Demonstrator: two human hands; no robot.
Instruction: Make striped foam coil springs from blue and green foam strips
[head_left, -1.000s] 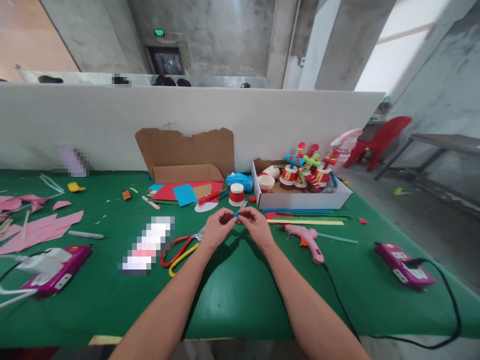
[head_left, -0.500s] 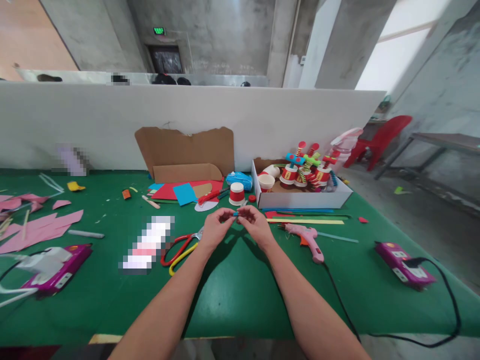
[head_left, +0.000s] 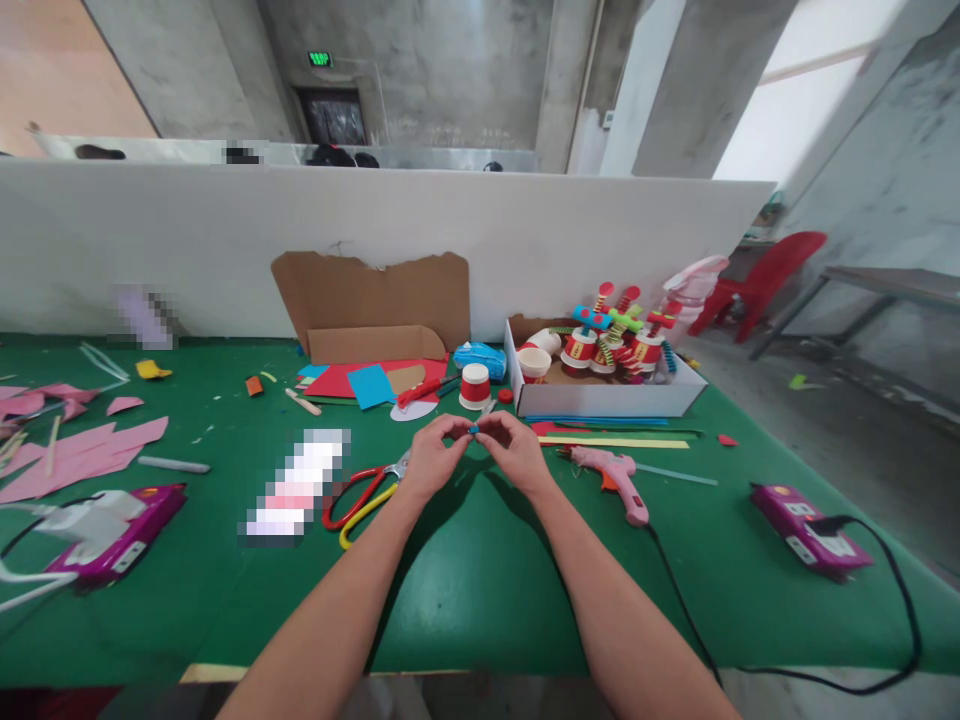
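Between the fingertips of both hands is a small blue piece (head_left: 473, 430), perhaps folded paper; its exact kind is too small to make out. My left hand (head_left: 437, 452) pinches it from the left, and my right hand (head_left: 511, 449) from the right. Scissors (head_left: 365, 500) with one red and one yellow handle lie by my left wrist. A red and white paper cup (head_left: 475, 387) stands upside down just beyond my fingers. To the right of my right hand rests a pink glue gun (head_left: 613, 474) with a glue stick in its back.
A white box (head_left: 611, 400) at the back right holds cups with colourful paper figures. Coloured paper (head_left: 370, 387) and a red-handled cutter (head_left: 421, 391) lie ahead. Pink paper scraps (head_left: 90, 452) cover the left. Purple power strips (head_left: 808, 530) sit at both sides, with cords trailing.
Both hands keep nearly the same place, and the blue piece has turned slightly between the fingertips. The whole view has shifted very slightly.
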